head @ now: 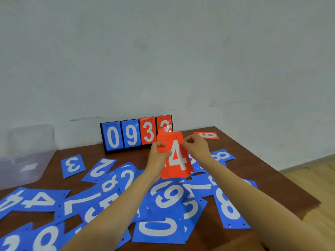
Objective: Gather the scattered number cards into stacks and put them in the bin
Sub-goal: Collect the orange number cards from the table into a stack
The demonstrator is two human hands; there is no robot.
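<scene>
Head view: left hand (159, 154) and right hand (197, 147) pinch red card stack (175, 161).

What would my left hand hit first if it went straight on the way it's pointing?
Your left hand would probably meet the flip scoreboard first, by its red 2; depth is unclear.

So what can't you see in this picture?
Head view only:
How many cards are in the red stack: the top 4 covers the rest, and the left hand and right hand grip it.
The scoreboard's last digit: the stack hides its lower half.
The clear bin: blurry, cut off by the left edge; inside unclear.
</scene>
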